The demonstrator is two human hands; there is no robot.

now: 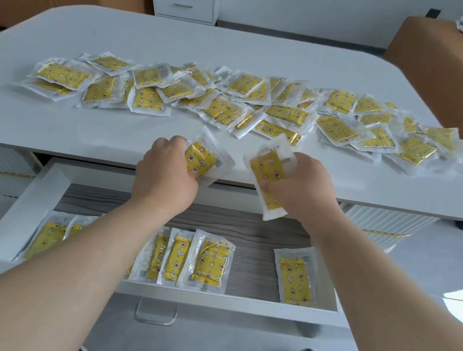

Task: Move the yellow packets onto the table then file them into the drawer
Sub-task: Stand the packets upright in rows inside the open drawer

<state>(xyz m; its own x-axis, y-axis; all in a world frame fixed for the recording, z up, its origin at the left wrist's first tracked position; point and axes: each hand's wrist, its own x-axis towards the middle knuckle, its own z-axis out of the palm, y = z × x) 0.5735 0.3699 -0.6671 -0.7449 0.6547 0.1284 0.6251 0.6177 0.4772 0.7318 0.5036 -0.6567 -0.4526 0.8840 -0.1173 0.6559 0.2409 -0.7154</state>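
Above open drawer (147, 286): packets (201, 160) in fingers (179, 142).

Just beyond both grips, the near strip of the surface (80, 134) lies bare, so a hand could sweep sideways there. Farther out, the scattered packets (234, 106) form a band across nearly the whole width, blocking any flat reach past them. Below the grips the open drawer (50, 193) has a bare wood-grain stretch right under the wrists. Nearer the drawer front, a row of filed packets (205, 261) fills the left and middle; a gap separates it from a lone packet (296, 278) at the right.
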